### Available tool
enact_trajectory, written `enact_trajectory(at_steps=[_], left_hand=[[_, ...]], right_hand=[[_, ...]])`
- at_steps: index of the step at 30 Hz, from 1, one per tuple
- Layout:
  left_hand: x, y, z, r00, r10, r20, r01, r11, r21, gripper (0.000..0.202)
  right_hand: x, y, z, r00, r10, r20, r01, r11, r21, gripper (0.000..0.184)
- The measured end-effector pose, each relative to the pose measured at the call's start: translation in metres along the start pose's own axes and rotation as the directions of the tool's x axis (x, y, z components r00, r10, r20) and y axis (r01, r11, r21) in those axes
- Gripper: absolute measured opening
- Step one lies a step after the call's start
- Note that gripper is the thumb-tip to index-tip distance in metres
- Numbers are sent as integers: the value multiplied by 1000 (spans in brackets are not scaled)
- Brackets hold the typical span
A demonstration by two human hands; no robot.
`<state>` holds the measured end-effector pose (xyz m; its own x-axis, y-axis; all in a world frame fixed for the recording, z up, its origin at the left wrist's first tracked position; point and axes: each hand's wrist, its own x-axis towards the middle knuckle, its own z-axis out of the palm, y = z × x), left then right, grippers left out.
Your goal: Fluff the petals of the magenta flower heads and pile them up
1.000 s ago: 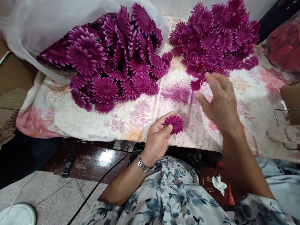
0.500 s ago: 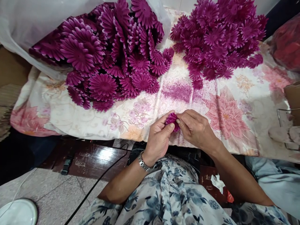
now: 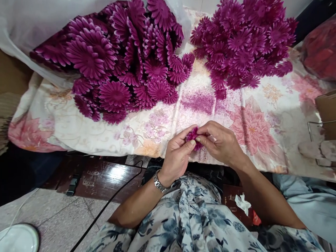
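Observation:
Between both hands, just above the table's near edge, is a small purple artificial flower [image 3: 193, 134]. My left hand [image 3: 179, 149] pinches it from the left, thumb on top; a metal watch is on that wrist. On the other side my right hand [image 3: 219, 142] has thumb and forefinger closed on the petals. The fingers cover much of the flower. Beyond them, a large heap of purple flower heads [image 3: 115, 96] spills from a clear plastic bag [image 3: 19, 33] at the left. A second pile of purple flowers [image 3: 240, 42] lies at the back right.
A floral tablecloth [image 3: 86, 136] covers the table, with purple powder [image 3: 201, 102] scattered at its middle. At the right are a bag of red material [image 3: 320, 49], a cardboard box [image 3: 327, 108] and a wire stand [image 3: 310, 131]. A black cable [image 3: 110, 201] runs below the table.
My right thumb and forefinger have shifted slightly over the flower, and its petals look more spread. My left hand keeps its hold. The whole view has drifted a little.

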<state>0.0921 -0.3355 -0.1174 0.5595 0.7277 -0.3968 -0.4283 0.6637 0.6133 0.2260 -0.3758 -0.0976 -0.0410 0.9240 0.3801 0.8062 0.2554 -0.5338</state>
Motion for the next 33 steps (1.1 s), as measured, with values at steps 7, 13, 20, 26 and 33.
enact_trajectory(at_steps=[7,13,20,26,33], left_hand=[[0,2,0,1000,-14,8,14,999,45,36],[0,3,1,999,-6,-33,7,999,32,33],[0,0,1,1000,-8,-6,8,1000,22,34],[0,-1,1,1000,-5,-30,5,1000,16,33],[0,-1,2,998,-15,-57,14,1000,-11,31]], right_hand=[[17,32,-35,953,193,-232,-232,960,-158,8],[15,21,-32,1000,15,-7,-16,979,-201,14],[-2,3,6,997,-77,2,77,995,-55,11],[10,22,-19,997,80,-18,-81,995,-55,15],[24,28,-43,991,91,-95,-116,946,-304,28]])
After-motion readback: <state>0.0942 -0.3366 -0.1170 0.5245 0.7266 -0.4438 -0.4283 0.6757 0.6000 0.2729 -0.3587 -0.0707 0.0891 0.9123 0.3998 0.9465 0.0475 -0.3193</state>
